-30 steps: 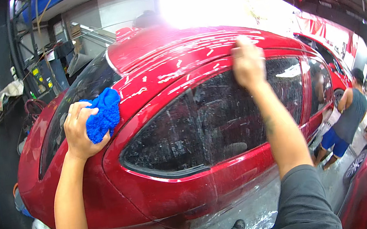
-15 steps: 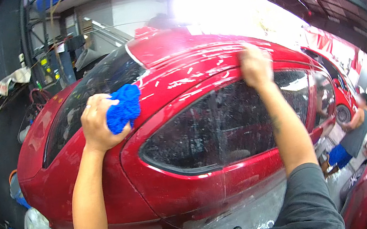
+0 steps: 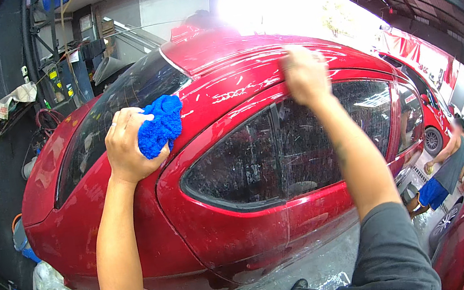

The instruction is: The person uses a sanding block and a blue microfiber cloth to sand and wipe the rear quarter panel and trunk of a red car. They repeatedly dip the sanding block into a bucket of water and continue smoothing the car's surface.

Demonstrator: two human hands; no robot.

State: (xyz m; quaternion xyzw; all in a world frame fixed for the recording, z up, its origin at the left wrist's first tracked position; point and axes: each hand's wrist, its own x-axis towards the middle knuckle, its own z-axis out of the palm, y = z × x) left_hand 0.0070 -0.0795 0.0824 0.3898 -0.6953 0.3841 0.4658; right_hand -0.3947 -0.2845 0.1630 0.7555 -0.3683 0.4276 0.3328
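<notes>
A crumpled blue microfiber cloth (image 3: pixel 159 126) is gripped in my left hand (image 3: pixel 127 145), over the rear side of a red car (image 3: pixel 245 235), close to the back window. My right hand (image 3: pixel 306 74) is at the roof edge above the side windows, blurred by motion. Its fingers look curled closed, and whatever they hold is hidden. Pale, whitish streaks (image 3: pixel 236 92) run along the roof rail between my hands. Dusty spots cover the dark side window (image 3: pixel 241 164).
Along the left wall hangs a small shelf (image 3: pixel 13 107) with a cloth draped on it. A plastic bag (image 3: pixel 51 282) and a bucket (image 3: pixel 19 234) sit low at left. To the right, a person (image 3: pixel 445 165) in blue shorts stands between this car and another red car (image 3: pixel 458 238).
My right hand has shifted left along the roof edge. My left hand, still with the cloth, is slightly higher and further right in view. The person at right has lowered an arm.
</notes>
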